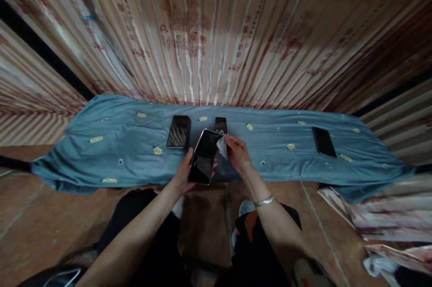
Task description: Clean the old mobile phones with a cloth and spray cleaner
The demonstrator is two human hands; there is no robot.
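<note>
My left hand (185, 172) is wrapped round the edges of a black smartphone (203, 159), tilted with its glossy screen facing up. Fingertips show along the phone's right side. Pinched in my right hand (237, 152) is a small white wipe (222, 147), close against the phone's upper right edge; whether it touches the glass I cannot tell. Just behind the held phone lies a smaller dark phone (220, 123), its lower part hidden. To the left of my hands rests a thick black phone (178, 131), or perhaps a stack of phones.
A blue cloth with yellow motifs (276, 161) covers the long bench in front of me. Another black phone (324, 141) lies on its right part. Patterned curtains (216, 44) hang behind and at both sides. Dark poles (43, 46) cross the curtains. My knees are below the front edge.
</note>
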